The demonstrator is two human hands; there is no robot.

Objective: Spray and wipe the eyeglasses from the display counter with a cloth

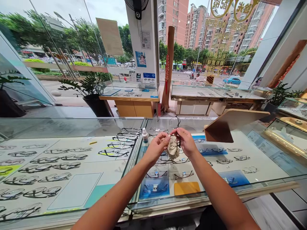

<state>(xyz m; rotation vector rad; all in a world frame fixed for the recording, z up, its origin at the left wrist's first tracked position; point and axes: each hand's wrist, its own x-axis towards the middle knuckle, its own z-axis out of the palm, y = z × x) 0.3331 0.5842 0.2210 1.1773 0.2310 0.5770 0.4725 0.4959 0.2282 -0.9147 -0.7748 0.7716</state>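
Note:
Over the glass display counter, my left hand (159,143) is closed, its thumb and fingers pinching a crumpled beige cloth (173,148) that hangs down between both hands. My right hand (186,141) is closed on a pair of eyeglasses (178,121), whose round lens and dark rim stick up above the fingers. A dark part of the frame also shows beside the cloth, under the right fingers. The cloth hides the rest of the eyeglasses. A small white spray bottle (145,136) stands on the counter just left of my left hand.
Rows of eyeglasses (67,165) lie inside the glass counter (134,166). A wooden-backed stand (230,124), perhaps a mirror, rises to the right of my hands. Beyond are more display cases (134,107), a potted plant (96,102), a wooden post (169,64) and large windows.

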